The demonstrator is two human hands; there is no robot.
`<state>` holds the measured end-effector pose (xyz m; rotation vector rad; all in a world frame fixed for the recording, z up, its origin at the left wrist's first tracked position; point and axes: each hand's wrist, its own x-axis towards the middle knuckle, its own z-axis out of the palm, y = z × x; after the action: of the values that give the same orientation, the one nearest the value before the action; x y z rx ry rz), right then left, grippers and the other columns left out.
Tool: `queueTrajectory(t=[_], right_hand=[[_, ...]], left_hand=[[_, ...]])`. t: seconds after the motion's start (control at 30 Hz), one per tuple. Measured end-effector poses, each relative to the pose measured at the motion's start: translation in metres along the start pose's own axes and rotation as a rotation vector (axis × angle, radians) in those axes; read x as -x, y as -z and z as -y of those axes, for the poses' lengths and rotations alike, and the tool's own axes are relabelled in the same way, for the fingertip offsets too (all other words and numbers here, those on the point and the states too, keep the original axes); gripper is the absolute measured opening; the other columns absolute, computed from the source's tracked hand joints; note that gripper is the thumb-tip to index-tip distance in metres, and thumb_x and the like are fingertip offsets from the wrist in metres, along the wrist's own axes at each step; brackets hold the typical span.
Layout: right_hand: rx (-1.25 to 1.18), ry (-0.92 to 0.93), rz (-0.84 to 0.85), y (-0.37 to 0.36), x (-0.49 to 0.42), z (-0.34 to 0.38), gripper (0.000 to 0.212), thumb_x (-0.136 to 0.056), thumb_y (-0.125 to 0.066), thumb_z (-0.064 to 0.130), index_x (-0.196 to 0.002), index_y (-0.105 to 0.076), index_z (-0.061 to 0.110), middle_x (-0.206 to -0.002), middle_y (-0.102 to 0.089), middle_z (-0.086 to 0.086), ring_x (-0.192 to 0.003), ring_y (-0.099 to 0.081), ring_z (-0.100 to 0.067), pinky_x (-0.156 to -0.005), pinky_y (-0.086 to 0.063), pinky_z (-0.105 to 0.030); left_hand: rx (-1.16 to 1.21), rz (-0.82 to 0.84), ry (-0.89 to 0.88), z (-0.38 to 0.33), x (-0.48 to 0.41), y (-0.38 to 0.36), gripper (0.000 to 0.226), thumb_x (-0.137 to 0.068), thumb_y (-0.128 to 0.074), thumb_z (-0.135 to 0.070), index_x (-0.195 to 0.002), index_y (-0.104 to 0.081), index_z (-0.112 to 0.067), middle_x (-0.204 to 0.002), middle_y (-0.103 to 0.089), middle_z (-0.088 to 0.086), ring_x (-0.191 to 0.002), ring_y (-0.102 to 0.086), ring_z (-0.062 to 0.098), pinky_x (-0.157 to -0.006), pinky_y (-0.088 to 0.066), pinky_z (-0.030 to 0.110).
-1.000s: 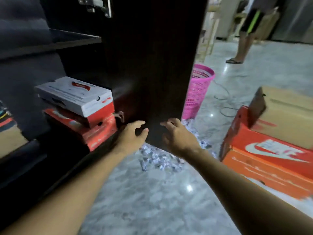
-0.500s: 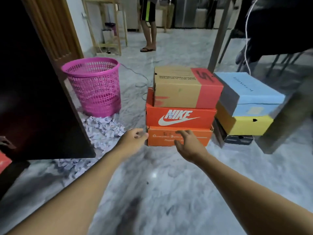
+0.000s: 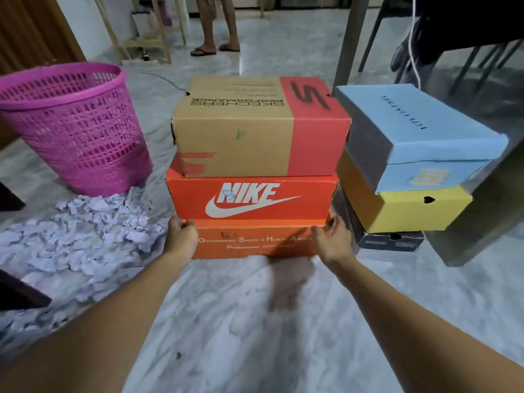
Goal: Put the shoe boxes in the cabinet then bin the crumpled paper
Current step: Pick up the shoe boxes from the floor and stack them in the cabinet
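Looks down on a marble floor (image 3: 255, 321) with a pink basket (image 3: 73, 129) at left, cut by the frame edge, crumpled paper (image 3: 85, 231) heaped at its foot. Faces a stack of Skechers box (image 3: 255, 131) on Nike box (image 3: 252, 198) on bottom orange box (image 3: 255, 242), a second stack (image 3: 419, 131) beside it, its dark lowest box (image 3: 391, 241) mostly hidden. Clasps the bottom orange box's left corner with the left hand (image 3: 181, 236), fingers (image 3: 173, 222) curled and partly hidden; right hand (image 3: 334, 239) at the right end, fingers (image 3: 338, 225) too blurred to tell.

Far ahead of my left hand (image 3: 181, 236) a person's legs (image 3: 208, 24) stand in sandals on the marble floor (image 3: 226, 350); beyond my right hand (image 3: 336, 241), a table leg (image 3: 349, 41) and what may be a white cord (image 3: 412, 38).
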<state>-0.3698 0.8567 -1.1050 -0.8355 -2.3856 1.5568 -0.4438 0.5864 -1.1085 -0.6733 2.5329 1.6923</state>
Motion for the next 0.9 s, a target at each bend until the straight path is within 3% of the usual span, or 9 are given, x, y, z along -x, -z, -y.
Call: queueTrajectory(t=[0.13, 0.23, 0.33, 0.47, 0.6, 0.9], right_hand=[[-0.127, 0.044, 0.086, -0.007, -0.018, -0.006, 0.04, -0.093, -0.049, 0.0, -0.127, -0.051, 0.02, -0.124, -0.064, -0.005, -0.115, -0.059, -0.022, -0.104, -0.043, -0.034], [-0.065, 0.017, 0.021, -0.011, -0.02, -0.014, 0.037, -0.095, -0.051, 0.013, -0.131, -0.05, 0.018, -0.123, -0.065, -0.003, -0.114, -0.059, -0.024, -0.101, -0.044, -0.036], [-0.043, -0.027, -0.048, -0.011, -0.014, -0.021, 0.036, -0.095, -0.055, 0.02, -0.13, -0.049, 0.014, -0.115, -0.066, -0.006, -0.11, -0.061, -0.03, -0.096, -0.045, -0.04], [-0.039, -0.046, -0.164, -0.01, 0.011, -0.035, 0.023, -0.094, -0.055, 0.028, -0.115, -0.048, 0.02, -0.092, -0.059, 0.003, -0.101, -0.062, -0.031, -0.082, -0.042, -0.036], [-0.002, -0.063, -0.227, -0.005, 0.043, -0.05, 0.022, -0.09, -0.054, 0.031, -0.11, -0.048, 0.022, -0.081, -0.057, 0.01, -0.095, -0.061, -0.034, -0.083, -0.046, -0.041], [0.038, -0.149, -0.245, 0.013, 0.147, -0.066, 0.018, -0.093, -0.049, 0.034, -0.107, -0.044, 0.023, -0.099, -0.06, -0.003, -0.091, -0.058, -0.029, -0.08, -0.046, -0.039]], left_hand=[[-0.066, -0.085, 0.029, 0.006, -0.009, -0.016, 0.034, -0.098, -0.041, -0.018, -0.132, -0.047, -0.012, -0.117, -0.059, 0.013, -0.088, -0.048, 0.027, -0.075, -0.033, 0.031], [-0.074, -0.126, 0.0, 0.008, -0.01, -0.019, 0.037, -0.099, -0.042, -0.019, -0.134, -0.046, -0.011, -0.126, -0.058, 0.016, -0.091, -0.05, 0.028, -0.077, -0.035, 0.032], [-0.031, -0.11, -0.026, 0.016, -0.004, -0.015, 0.038, -0.099, -0.042, -0.015, -0.135, -0.044, -0.005, -0.133, -0.055, 0.018, -0.112, -0.054, 0.034, -0.088, -0.039, 0.034], [0.016, -0.053, -0.002, 0.031, 0.017, -0.001, 0.027, -0.099, -0.042, -0.014, -0.124, -0.043, -0.004, -0.124, -0.056, 0.021, -0.103, -0.055, 0.031, -0.084, -0.041, 0.035], [0.018, -0.028, -0.016, 0.048, 0.047, 0.016, 0.021, -0.099, -0.042, -0.014, -0.12, -0.039, -0.011, -0.124, -0.052, 0.017, -0.097, -0.05, 0.025, -0.082, -0.037, 0.032], [-0.135, 0.059, 0.1, 0.086, 0.129, 0.073, 0.025, -0.101, -0.041, -0.02, -0.122, -0.034, -0.006, -0.13, -0.047, 0.02, -0.116, -0.05, 0.033, -0.086, -0.035, 0.035]])
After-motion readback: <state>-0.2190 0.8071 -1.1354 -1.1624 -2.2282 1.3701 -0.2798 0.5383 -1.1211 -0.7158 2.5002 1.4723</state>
